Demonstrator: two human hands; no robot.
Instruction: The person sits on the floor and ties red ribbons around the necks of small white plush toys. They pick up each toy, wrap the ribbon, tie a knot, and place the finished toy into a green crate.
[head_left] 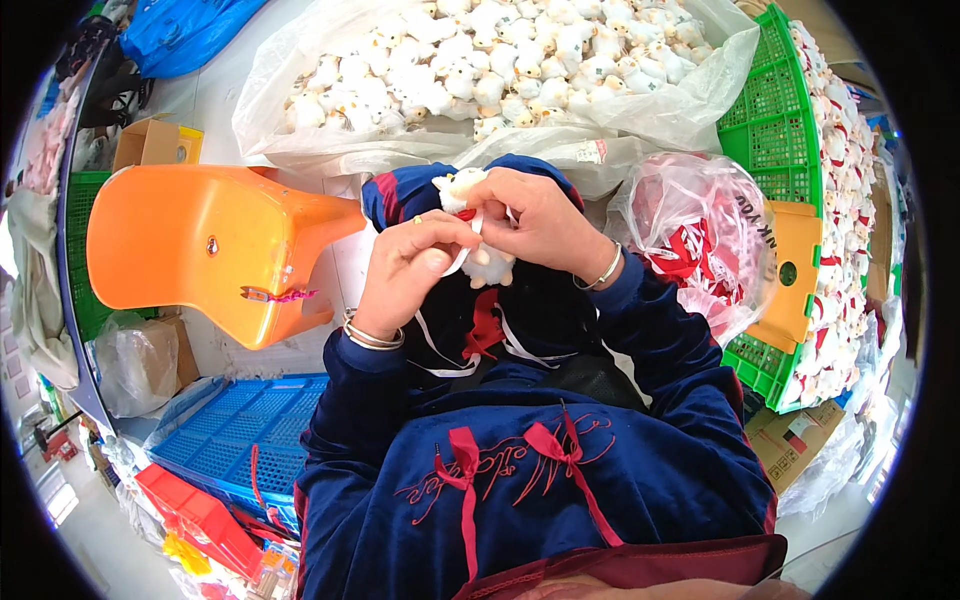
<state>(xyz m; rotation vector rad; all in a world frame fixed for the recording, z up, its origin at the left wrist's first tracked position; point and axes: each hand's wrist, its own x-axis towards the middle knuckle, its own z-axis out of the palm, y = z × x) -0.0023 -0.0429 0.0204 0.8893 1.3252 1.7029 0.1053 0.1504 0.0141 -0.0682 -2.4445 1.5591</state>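
I'm pinching a narrow white fabric ribbon (461, 262) between thumb and index of my left hand (408, 265); my right hand (540, 215) is grasping a small cream plush animal toy (490, 268) at the neck. Toy is sitting between both hands over my lap, head pointing away from me. Right fingers are hiding their tips, so can't tell if they're gripping ribbon too.

Risks: thin ribbon could be slipping if a pinch loosens; uneven pull could be skewing the bright red fabric patch (466, 214) at the neck. Loose red cloth piece (485, 325) is lying on my lap, could be sliding off if my knees shift.

Materials: toy is looking fuzzy, rounded, squashy; ribbon flat, limp. Crinkly clear plastic bag (650, 195) is holding more red pieces (695, 255), near a rigid green mesh crate (770, 120)
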